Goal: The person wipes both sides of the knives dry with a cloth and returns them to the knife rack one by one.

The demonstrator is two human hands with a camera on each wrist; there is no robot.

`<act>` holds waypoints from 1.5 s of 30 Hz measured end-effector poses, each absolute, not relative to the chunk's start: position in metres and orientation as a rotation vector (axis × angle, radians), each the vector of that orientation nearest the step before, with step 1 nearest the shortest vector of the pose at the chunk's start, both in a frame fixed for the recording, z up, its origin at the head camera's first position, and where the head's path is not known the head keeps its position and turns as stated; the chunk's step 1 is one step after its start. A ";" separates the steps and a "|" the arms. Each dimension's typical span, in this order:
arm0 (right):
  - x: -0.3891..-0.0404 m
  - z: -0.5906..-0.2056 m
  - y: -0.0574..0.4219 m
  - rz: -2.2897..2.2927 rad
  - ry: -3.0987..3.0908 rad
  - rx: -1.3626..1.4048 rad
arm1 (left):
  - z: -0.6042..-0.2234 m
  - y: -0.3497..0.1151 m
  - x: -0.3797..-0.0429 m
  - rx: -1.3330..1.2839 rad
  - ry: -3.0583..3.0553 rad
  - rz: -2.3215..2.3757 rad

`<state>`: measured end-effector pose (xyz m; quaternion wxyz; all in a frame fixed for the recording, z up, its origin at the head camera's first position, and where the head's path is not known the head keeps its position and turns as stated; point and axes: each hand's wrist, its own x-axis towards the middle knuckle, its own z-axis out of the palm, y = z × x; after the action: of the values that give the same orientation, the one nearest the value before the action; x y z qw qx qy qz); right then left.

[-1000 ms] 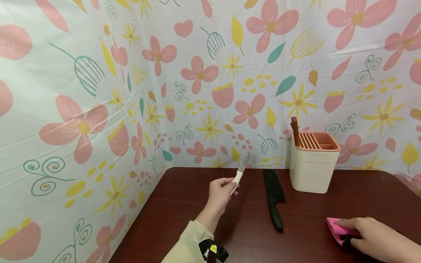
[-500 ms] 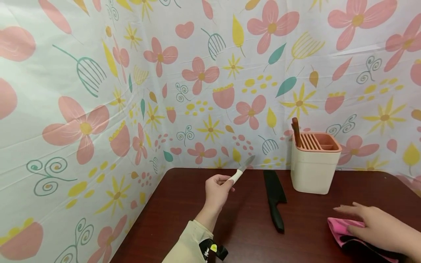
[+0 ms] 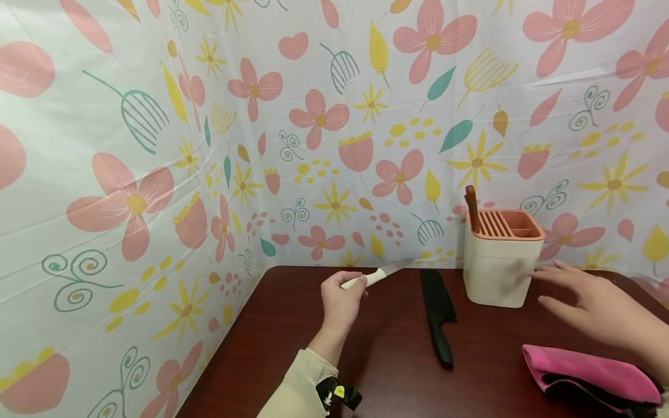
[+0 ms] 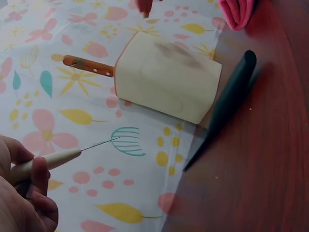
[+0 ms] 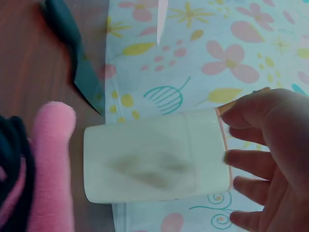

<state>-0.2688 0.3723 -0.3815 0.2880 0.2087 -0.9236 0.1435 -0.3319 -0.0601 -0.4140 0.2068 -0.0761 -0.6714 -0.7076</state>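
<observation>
My left hand grips the white handle of a small paring knife above the table, its blade aimed right and slightly up. My right hand has its fingers spread and holds nothing; in the head view it is just right of the cream knife block. The right wrist view shows those fingers near the block's pink-orange top edge; whether they touch it I cannot tell. A brown wooden-handled utensil stands in a slot of the block. Below my right hand lies a folded pink and black cloth.
A black cleaver-shaped knife lies on the dark red-brown table, between my left hand and the block, handle toward me. A flower-patterned sheet hangs behind and left of the table.
My right hand has let go of the pink cloth and moved up and forward toward the knife block. In my left hand the paring knife has tilted further right, nearer to level.
</observation>
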 end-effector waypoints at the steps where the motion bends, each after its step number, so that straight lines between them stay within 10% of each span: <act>1: -0.272 -0.379 0.372 0.388 -2.444 0.570 | -0.413 -0.060 -0.332 -0.219 -1.851 -1.964; 45: -0.339 -0.368 0.354 0.250 -2.463 0.515 | -0.213 0.051 -0.366 -0.842 -2.011 -1.302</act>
<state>-0.3395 0.3542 -0.3682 0.3019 0.1942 -0.9286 0.0941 -0.3655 0.0510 -0.2125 0.2964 -0.3167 -0.7563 -0.4897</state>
